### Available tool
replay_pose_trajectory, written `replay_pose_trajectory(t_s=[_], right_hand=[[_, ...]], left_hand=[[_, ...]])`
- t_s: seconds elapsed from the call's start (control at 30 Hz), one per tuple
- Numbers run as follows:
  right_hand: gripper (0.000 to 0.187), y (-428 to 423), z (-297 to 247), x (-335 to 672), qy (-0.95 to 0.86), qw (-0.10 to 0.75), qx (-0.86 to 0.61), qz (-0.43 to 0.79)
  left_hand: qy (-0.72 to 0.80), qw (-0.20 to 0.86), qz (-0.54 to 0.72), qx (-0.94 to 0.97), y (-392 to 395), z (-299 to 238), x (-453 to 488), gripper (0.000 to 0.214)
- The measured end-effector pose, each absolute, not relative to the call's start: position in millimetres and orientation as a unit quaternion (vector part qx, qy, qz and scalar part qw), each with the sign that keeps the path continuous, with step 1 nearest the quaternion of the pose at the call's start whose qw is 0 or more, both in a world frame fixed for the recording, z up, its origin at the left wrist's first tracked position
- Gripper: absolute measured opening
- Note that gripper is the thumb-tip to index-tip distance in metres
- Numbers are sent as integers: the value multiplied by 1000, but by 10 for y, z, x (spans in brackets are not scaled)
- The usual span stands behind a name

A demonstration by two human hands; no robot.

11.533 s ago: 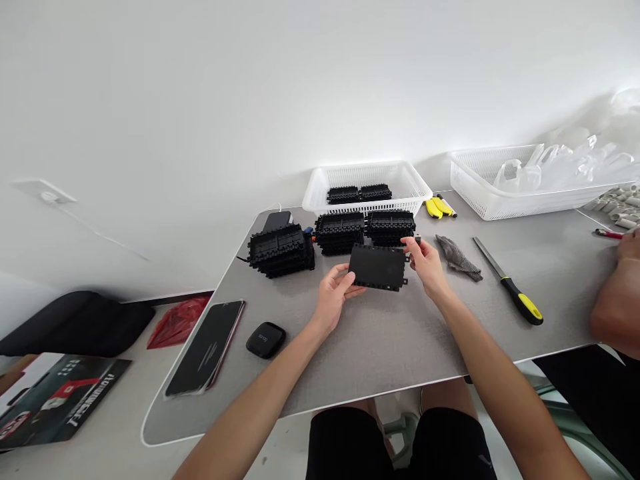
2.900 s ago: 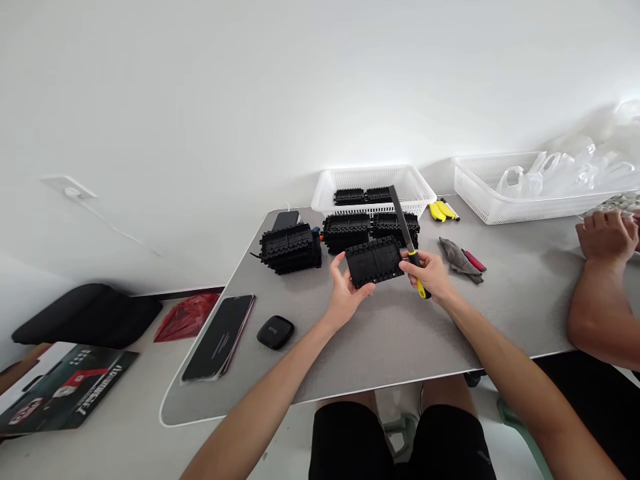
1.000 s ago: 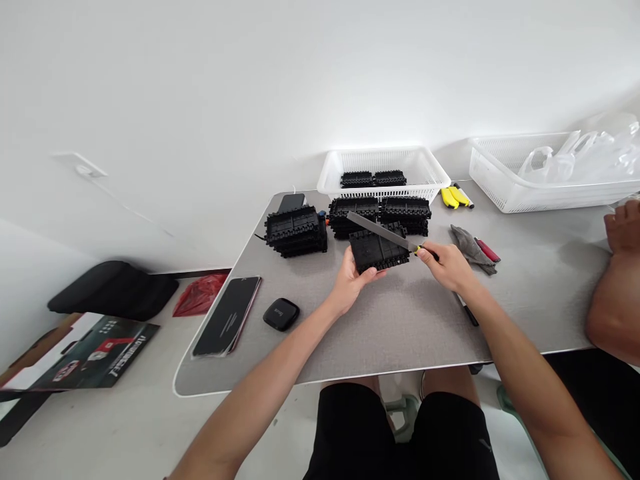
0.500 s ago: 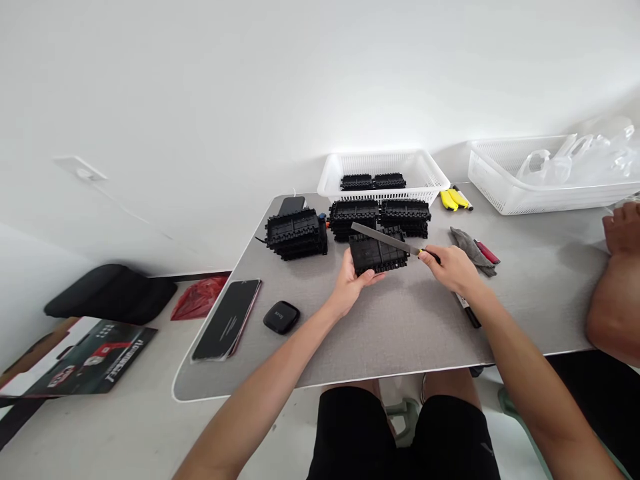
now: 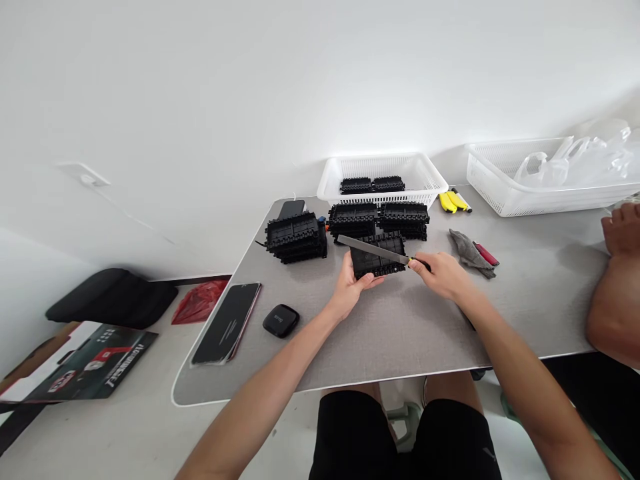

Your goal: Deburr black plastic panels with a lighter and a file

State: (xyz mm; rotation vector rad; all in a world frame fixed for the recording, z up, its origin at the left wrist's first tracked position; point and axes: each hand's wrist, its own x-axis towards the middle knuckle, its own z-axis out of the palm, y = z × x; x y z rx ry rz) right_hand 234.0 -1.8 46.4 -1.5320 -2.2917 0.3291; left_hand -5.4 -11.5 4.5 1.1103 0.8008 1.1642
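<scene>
A black plate (image 5: 373, 263) is held above the counter (image 5: 390, 333) by the left hand (image 5: 346, 288), fingers closed on its near edge; a file (image 5: 377, 251) is gripped in the right hand (image 5: 443, 273), fingers wrapped round its handle, its blade slanted across the plate (contact cannot be told).

The shorts (image 5: 345, 433) are black — plain cloth, with a small pale mark (image 5: 489, 454) toward the outer side of the right leg (too small to read) — while left hand (image 5: 349, 285), right hand (image 5: 440, 273) and forearms (image 5: 280, 370) are bare.
</scene>
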Motion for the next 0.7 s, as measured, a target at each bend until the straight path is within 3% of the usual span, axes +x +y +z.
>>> replay_pose_trajectory(t_s=[0.7], right_hand=[[47,32,465,2447,-801,215,-518,210]], left_hand=[[359,619,515,471,-100,58,-86,67]])
